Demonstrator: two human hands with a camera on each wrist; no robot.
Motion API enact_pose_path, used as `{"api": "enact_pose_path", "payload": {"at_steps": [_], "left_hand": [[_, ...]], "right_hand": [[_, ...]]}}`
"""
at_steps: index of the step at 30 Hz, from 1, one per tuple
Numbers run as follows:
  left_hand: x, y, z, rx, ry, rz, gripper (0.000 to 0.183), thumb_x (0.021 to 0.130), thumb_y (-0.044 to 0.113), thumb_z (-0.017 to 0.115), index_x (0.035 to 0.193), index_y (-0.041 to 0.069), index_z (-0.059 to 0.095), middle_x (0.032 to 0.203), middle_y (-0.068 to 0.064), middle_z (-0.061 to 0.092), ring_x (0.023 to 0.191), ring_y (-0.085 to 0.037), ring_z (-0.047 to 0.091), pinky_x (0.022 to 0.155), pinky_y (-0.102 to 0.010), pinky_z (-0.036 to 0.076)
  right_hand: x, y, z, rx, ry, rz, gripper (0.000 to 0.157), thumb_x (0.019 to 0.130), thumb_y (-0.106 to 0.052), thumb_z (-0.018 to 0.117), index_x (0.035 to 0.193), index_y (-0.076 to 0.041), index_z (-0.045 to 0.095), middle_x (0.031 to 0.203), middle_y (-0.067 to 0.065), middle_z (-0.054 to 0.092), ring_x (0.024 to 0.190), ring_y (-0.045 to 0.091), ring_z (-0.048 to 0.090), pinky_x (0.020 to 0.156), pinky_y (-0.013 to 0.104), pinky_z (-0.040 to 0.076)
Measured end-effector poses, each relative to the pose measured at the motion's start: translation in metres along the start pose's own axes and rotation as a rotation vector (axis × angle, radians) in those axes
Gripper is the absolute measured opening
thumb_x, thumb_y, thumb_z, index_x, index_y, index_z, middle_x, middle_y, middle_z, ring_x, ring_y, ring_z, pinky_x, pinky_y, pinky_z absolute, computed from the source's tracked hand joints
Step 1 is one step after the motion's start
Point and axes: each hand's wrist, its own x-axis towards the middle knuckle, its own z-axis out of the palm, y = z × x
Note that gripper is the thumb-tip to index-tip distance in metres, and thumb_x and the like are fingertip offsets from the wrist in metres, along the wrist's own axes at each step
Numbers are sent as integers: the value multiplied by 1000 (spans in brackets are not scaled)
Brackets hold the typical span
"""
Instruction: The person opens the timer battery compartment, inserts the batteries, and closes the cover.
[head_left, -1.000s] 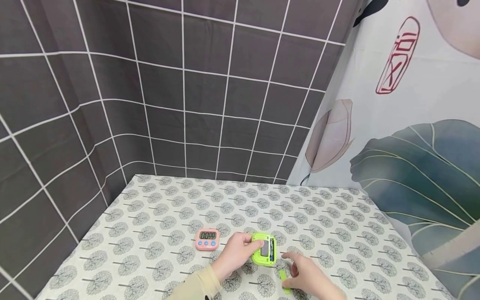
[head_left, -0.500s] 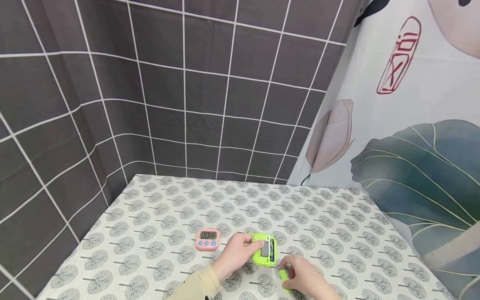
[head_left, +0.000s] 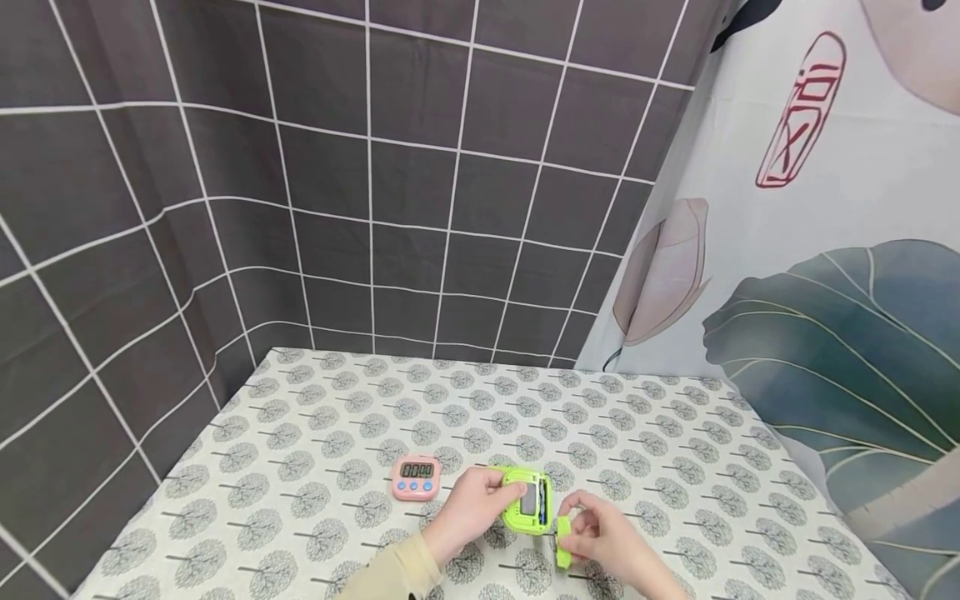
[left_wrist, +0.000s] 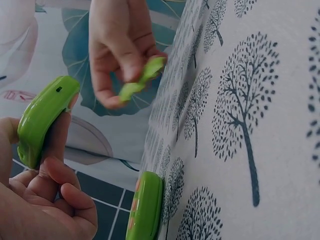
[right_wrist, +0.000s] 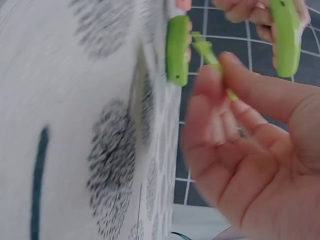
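Note:
My left hand (head_left: 471, 507) grips a green digital timer (head_left: 527, 521), its back turned up. The long battery slot on that back lies uncovered, with a battery (head_left: 543, 500) inside. Just to the right, my right hand (head_left: 609, 543) pinches a small green battery cover (head_left: 563, 542) between thumb and fingers. In the left wrist view the cover hangs above the cloth, apart from the timer. A second green timer (left_wrist: 145, 207) with orange-pink buttons lies on the table, mostly hidden behind my left hand in the head view.
A pink timer (head_left: 416, 479) with blue buttons lies face up left of my left hand, its display reading zeros. Tree-patterned cloth (head_left: 337, 475) covers the table. A dark gridded curtain (head_left: 420, 208) stands behind, and a printed white curtain (head_left: 750, 317) hangs at the right.
My right fingers have come together on the battery cover, which has lifted off the cloth and moved slightly nearer the timer. My left hand stays in place with the timer.

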Motion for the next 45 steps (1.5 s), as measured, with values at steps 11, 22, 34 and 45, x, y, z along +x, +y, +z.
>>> {"api": "enact_pose_path", "payload": {"at_steps": [11, 22, 34, 45], "left_hand": [[-1, -2, 2, -35, -21, -3, 22, 87, 26, 66, 93, 6, 72, 91, -4, 72, 76, -12, 62, 72, -24, 51], [-1, -1, 5, -29, -30, 3, 20, 87, 25, 66, 91, 7, 72, 86, -4, 73, 74, -11, 63, 69, -23, 51], [-3, -3, 5, 23, -41, 14, 20, 85, 25, 67, 87, 5, 71, 72, -5, 70, 54, -9, 54, 50, -20, 44], [-5, -3, 5, 82, -56, 59, 19, 84, 25, 69, 86, 6, 71, 71, 0, 70, 55, -8, 57, 51, -21, 48]], "right_hand": [[0, -19, -4, 246, 61, -114, 41, 87, -5, 62, 120, 13, 44, 89, 5, 60, 72, 8, 61, 70, 26, 55], [1, -31, 2, 240, 98, -62, 52, 85, -7, 66, 128, 11, 43, 86, 9, 64, 71, 10, 62, 70, 28, 55], [0, -34, 2, 253, 90, 53, 67, 81, -14, 72, 133, 12, 39, 79, 10, 65, 66, 13, 62, 67, 31, 56], [1, -32, 3, 245, 98, 87, 67, 82, -13, 72, 133, 14, 39, 77, 6, 66, 64, 12, 62, 67, 34, 57]]}}
